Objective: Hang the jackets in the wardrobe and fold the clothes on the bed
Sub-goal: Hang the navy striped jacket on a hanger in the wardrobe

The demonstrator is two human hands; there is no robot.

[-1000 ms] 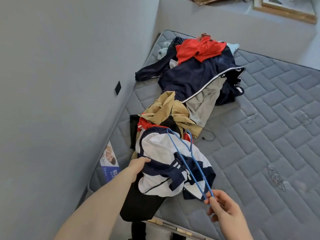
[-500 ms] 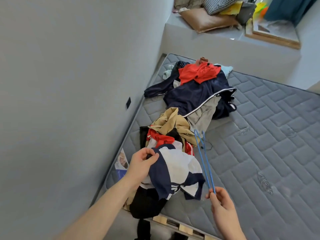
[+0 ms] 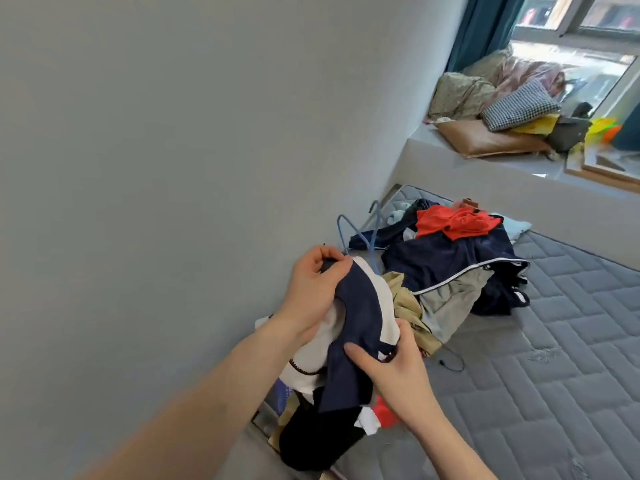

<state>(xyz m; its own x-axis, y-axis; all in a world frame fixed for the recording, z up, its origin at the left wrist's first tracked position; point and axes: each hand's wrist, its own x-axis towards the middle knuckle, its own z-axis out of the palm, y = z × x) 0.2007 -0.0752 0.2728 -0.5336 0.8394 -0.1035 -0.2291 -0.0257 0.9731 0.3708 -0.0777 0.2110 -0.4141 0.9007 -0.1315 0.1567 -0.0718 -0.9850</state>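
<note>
Jacket (image 3: 356,327) and blue hanger (image 3: 360,233) in both hands.

Navy-and-white jacket (image 3: 360,317), blue hangers (image 3: 374,237) (orange-red shirt (image 3: 453,223) beyond)

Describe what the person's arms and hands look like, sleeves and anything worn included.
Both forearms are bare as far as the frame shows: no sleeve or cuff in view. The left hand and right hand wear no gloves, and no ring, watch or bracelet is visible. Fingernails look short and unpainted.
</note>
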